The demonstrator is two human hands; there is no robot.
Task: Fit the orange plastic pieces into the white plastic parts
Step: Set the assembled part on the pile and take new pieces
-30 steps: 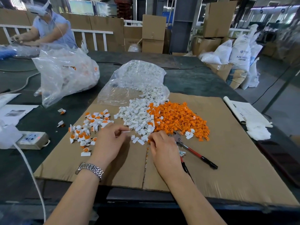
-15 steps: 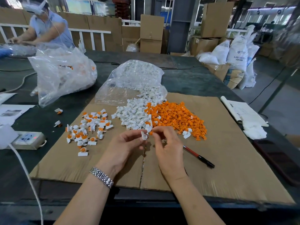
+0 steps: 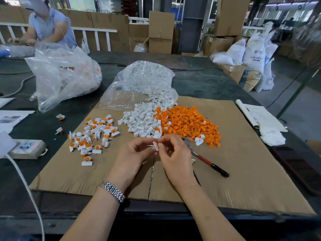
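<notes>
My left hand (image 3: 133, 154) and my right hand (image 3: 175, 156) meet just above the cardboard sheet (image 3: 243, 171). Both pinch one small white part (image 3: 155, 145) between their fingertips, and a bit of orange shows against it at the right fingers. Behind the hands lies a heap of white parts (image 3: 142, 123), with a heap of orange pieces (image 3: 189, 125) touching it on the right. To the left sits a scatter of joined white-and-orange pieces (image 3: 93, 134).
Red-and-black pliers (image 3: 206, 160) lie right of my right hand. A clear bag of white parts (image 3: 144, 80) and a fuller bag (image 3: 64, 75) stand behind. A power strip (image 3: 26, 148) with its cable is at left, papers (image 3: 260, 115) at right. Another person works at far left.
Both hands rose from the cardboard near the heaps and came together, each bringing a piece. Over the last half second they hold the white part between them almost still.
</notes>
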